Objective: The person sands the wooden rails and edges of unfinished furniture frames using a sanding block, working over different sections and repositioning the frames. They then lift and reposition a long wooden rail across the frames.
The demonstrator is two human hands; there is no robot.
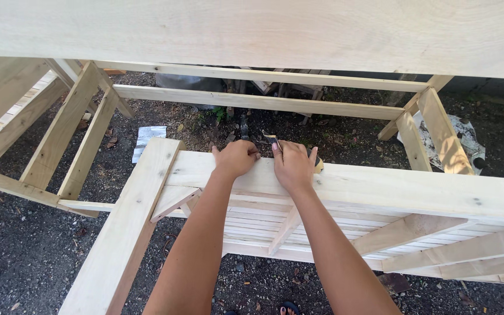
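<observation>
Left hand [235, 157]: curled into a loose fist, knuckles pressed on the far edge of the top rail [380, 188]; whether it encloses anything cannot be told.
Right hand [293, 166]: lies flat on the same rail just beside the left hand, fingers closed around a small tool [273, 140] whose dark and yellow parts stick out past the far edge.
Top rail: one pale plank running from the slanted leg [126, 224] at its left end to the right edge of the view.
Leg: one wide board leaning down to the gravel ground [24, 251], with one triangular brace [173, 199] in the corner under the rail.
Slats: several thin strips [252, 224] below the rail, count unclear.
Second frame [252, 100]: two long rails beyond the hands, well apart from them.
Panel [263, 29]: one broad pale sheet along the top edge of the view.
</observation>
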